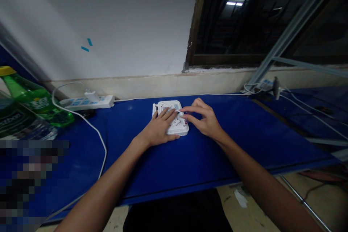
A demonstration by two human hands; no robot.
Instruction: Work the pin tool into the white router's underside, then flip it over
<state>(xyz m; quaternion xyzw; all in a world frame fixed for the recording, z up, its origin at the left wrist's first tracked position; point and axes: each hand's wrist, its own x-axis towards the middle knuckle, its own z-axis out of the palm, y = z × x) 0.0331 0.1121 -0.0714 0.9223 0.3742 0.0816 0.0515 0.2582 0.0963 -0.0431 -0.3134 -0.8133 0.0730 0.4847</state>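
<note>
A white plastic device with a perforated face (181, 129) lies flat on the blue table (168, 170). My left hand (160, 127) rests on its left part, fingers spread over the surface and thumb along the near edge. At the device's right side, my right hand (202, 117) has thumb and index finger brought close together, touching or just above the surface. Something small seems to be between those fingertips, too small to make out. The left hand hides part of the device.
A white power strip (107, 102) with a plugged-in charger (92, 96) lies at the back left, its white cable running forward. Green bottles (40, 98) stand or lean far left. At the right are a metal frame (293, 25) and cables.
</note>
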